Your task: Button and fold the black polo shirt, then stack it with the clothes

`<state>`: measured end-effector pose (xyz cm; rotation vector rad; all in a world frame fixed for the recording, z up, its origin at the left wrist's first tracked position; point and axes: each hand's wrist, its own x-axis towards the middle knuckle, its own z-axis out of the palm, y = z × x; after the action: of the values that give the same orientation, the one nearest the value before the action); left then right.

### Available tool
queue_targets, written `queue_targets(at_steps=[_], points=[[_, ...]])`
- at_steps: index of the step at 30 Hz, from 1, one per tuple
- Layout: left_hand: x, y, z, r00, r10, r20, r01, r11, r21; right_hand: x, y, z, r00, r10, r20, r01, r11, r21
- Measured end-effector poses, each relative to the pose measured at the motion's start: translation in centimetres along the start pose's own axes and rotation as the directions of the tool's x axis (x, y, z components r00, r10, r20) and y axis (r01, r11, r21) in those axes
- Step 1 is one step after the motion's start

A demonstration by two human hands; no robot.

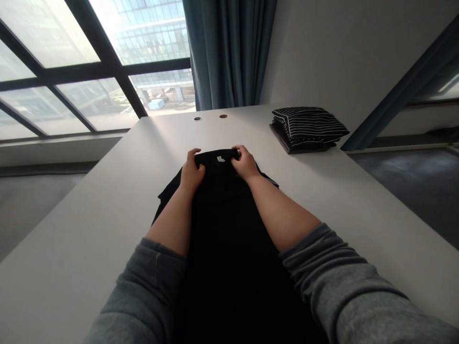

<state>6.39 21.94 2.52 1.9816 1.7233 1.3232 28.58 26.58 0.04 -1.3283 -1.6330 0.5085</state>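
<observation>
A black garment (229, 229) lies spread lengthwise on the white table (86, 229), running from the far end of my forearms back toward my body. My left hand (191, 170) and my right hand (245, 164) pinch its far edge, which looks like a collar, on either side of a small white label (220, 159). Grey sleeves are pushed up both forearms. The lower part of the garment is very dark, so its shape and folds are hard to make out.
A folded black-and-white striped garment (308, 126) rests on a dark folded item at the far right of the table. Two round cable grommets (210, 117) sit near the far edge. A large window and a blue curtain (227, 52) stand beyond the table.
</observation>
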Motion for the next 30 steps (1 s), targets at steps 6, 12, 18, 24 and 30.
queue_targets(at_steps=[6,12,18,24,30], points=[[0.3,0.0,-0.3,0.988,-0.05,-0.143,0.07,0.988,0.137,0.3,-0.7,-0.5,0.981,-0.101,-0.164,0.066,0.976,-0.206],[0.3,0.4,-0.5,0.971,-0.13,-0.201,0.169,0.967,0.19,0.0,-0.8,-0.4,0.971,-0.198,-0.132,0.165,0.96,-0.227],[0.3,0.7,-0.5,0.97,-0.065,-0.235,0.119,0.968,0.223,0.0,-0.5,-0.6,0.98,-0.131,-0.151,0.086,0.958,-0.273],[0.1,1.0,-0.4,0.974,-0.036,-0.222,0.114,0.931,0.347,-0.4,-1.6,-0.8,0.967,-0.135,-0.216,0.027,0.897,-0.44],[0.3,-0.1,0.2,0.944,-0.321,0.071,0.237,0.816,0.528,-0.7,-2.6,-0.7,0.996,-0.091,-0.021,0.065,0.839,-0.541]])
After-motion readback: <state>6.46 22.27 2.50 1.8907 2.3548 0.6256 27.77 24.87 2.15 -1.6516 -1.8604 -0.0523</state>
